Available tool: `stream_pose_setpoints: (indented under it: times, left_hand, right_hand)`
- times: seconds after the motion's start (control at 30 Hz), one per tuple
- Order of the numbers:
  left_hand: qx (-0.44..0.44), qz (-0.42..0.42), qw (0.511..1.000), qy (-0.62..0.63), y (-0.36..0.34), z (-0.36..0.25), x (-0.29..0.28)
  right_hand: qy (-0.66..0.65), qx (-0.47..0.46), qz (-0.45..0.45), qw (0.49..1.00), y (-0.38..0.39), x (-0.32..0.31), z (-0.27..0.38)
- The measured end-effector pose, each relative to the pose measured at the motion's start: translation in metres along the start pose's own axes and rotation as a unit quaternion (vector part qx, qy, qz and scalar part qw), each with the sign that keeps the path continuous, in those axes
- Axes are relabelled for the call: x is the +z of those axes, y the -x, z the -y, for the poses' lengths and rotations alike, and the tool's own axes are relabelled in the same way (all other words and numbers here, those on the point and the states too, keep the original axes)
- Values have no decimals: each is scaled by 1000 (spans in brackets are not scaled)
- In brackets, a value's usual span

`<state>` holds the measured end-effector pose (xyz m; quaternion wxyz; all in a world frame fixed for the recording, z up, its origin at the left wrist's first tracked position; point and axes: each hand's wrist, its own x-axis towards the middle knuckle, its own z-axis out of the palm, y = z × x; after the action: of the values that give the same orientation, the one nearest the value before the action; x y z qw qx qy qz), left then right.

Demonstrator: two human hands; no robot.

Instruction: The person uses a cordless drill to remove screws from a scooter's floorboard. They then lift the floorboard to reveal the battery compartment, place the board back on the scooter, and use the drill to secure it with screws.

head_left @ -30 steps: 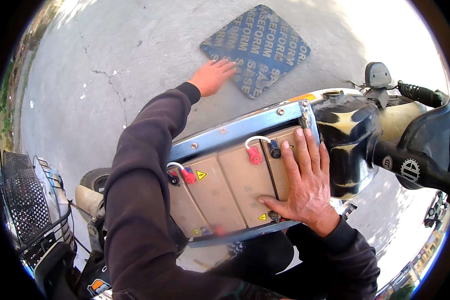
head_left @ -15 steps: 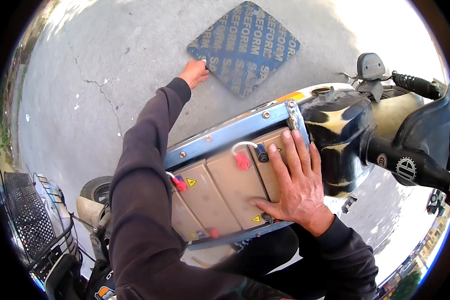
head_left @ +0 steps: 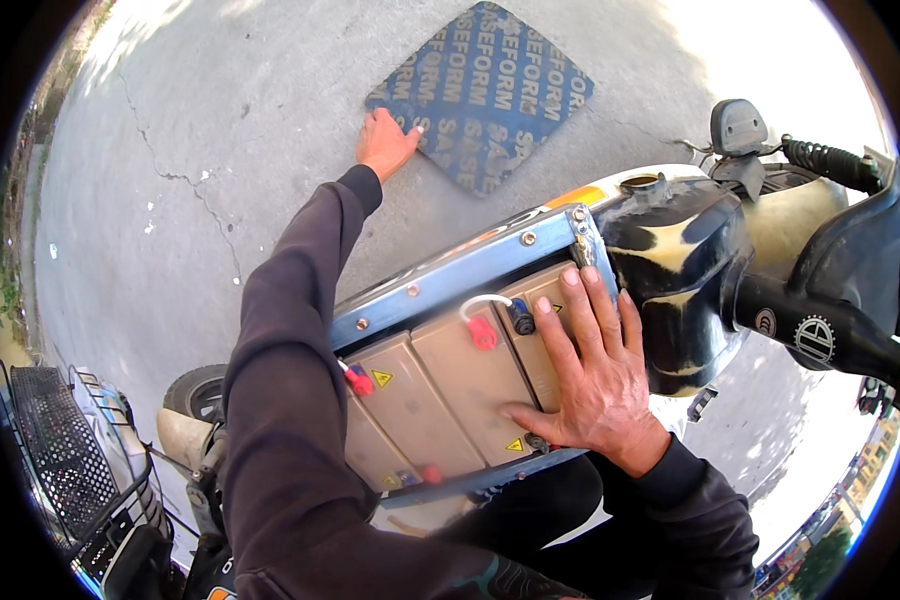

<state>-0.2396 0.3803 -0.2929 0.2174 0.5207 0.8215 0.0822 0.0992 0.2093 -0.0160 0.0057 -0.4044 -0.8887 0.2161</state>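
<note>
A: What's biggest around the hands?

B: The concrete ground (head_left: pixel 280 170), spreading under and beyond the left hand (head_left: pixel 386 148). Next, the black-and-cream vehicle (head_left: pixel 685 300), its body just right of the right hand (head_left: pixel 605 385).

A: And then?

B: A bluish metal frame (head_left: pixel 445 280); its far rail runs between the two hands, with one corner just past the right fingertips.

A: Where's the blue board (head_left: pixel 485 95)?

B: Flat on the ground at the left hand, which is at its left corner. Most of it stretches right of that hand and away from it.

A: Is the hand pinching it?

B: I can't tell. The thumb stands apart from the fingers and overlaps the near edge.

A: The right one?

B: Spread palm down, thumb out wide, over the right end of the tan batteries (head_left: pixel 470 370). The rest of them lie left of it.

A: Smaller bits?

B: A white lead (head_left: pixel 485 299) left of the right index finger, a red cap (head_left: pixel 481 333) at one end, and a yellow label (head_left: pixel 515 445) just below the right thumb.
</note>
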Motion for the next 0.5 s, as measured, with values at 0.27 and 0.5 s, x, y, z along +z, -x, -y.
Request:
stream_pose_setpoints:
  times: [0.27,0.5]
  left_hand:
    - [62,0,997,-45,-64,27,2]
    - [3,35,995,-93,-73,-2,9]
  right_hand:
    - [1,10,7,1000,2,-3,2]
    - [-1,8,-6,1000,3,1,1]
